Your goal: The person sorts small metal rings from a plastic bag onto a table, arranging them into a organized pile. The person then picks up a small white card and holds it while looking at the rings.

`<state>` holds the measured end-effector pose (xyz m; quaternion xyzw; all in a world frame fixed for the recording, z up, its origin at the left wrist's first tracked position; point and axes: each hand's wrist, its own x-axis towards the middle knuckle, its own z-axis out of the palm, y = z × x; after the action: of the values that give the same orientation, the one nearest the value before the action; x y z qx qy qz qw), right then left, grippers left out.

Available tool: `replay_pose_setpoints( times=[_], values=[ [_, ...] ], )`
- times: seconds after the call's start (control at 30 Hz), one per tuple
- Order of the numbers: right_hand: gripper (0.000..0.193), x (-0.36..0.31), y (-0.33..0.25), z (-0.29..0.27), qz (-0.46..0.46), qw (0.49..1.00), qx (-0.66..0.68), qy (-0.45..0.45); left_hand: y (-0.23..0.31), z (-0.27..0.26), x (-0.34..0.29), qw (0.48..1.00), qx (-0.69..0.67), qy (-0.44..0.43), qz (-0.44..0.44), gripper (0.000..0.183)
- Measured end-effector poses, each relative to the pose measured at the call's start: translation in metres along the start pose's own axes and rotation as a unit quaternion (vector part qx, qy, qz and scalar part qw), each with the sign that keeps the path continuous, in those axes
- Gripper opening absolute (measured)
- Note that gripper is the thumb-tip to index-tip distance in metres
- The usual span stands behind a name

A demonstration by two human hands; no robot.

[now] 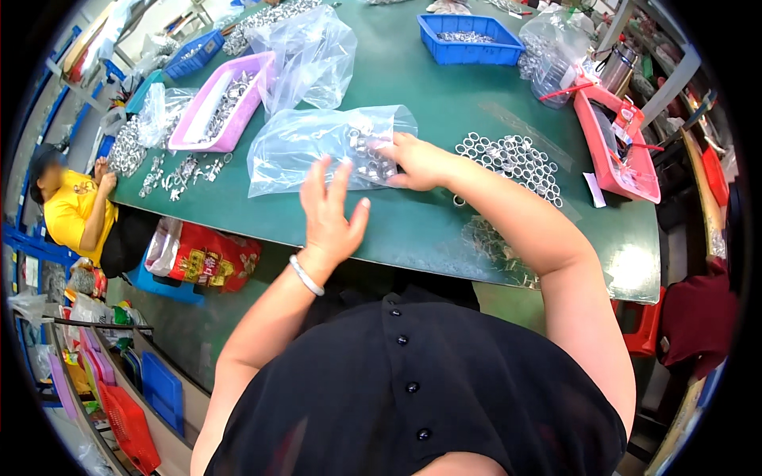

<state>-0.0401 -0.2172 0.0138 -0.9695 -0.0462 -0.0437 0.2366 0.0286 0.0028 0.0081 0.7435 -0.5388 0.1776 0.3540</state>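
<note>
A clear plastic bag [279, 151] lies flat on the green table, with small shiny metal parts [369, 155] gathered toward its right end. My right hand [421, 163] reaches onto that end, its fingers bent over the parts; whether they grip anything is hidden. At the bag's near edge, my left hand [332, 214] is raised with fingers spread and nothing held. Just right of my right hand, many metal rings [512, 163] are spread in a loose single layer, partly covered by my forearm.
A pink tray [252, 99] of metal parts and another clear bag [313, 55] stand at the left. A blue tray [468, 51] sits at the back, a red-pink basket [615, 151] at the right. Someone in a yellow shirt [71, 210] sits at the table's left end.
</note>
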Motion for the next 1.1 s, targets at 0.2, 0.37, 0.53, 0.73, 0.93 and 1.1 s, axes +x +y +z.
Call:
replay_pose_setpoints(
  times=[0.2, 0.37, 0.53, 0.73, 0.93, 1.1],
  values=[
    [0.087, 0.036, 0.009, -0.001, -0.046, 0.997, -0.055, 0.033, -0.042, 0.004, 0.019, 0.978, 0.046, -0.098, -0.179, 0.081],
    [0.080, 0.067, 0.007, 0.003, -0.006, 0.998, -0.065, -0.017, -0.057, 0.005, 0.014, 0.960, 0.067, -0.175, -0.208, 0.083],
    [0.059, 0.041, 0.011, 0.001, -0.114, 0.992, -0.037, -0.033, -0.059, 0.004, 0.010, 0.965, 0.060, -0.164, -0.197, 0.079],
    [0.069, 0.005, 0.011, -0.016, -0.043, 0.998, -0.033, -0.016, -0.059, 0.006, 0.006, 0.970, 0.067, -0.141, -0.184, 0.078],
    [0.077, -0.022, 0.022, -0.035, -0.003, 0.998, 0.045, -0.033, -0.058, 0.006, 0.006, 0.976, 0.049, -0.123, -0.176, 0.073],
    [0.075, -0.040, 0.021, -0.043, 0.049, 0.995, 0.084, -0.013, -0.064, 0.005, 0.000, 0.985, 0.009, -0.072, -0.158, 0.065]
  ],
)
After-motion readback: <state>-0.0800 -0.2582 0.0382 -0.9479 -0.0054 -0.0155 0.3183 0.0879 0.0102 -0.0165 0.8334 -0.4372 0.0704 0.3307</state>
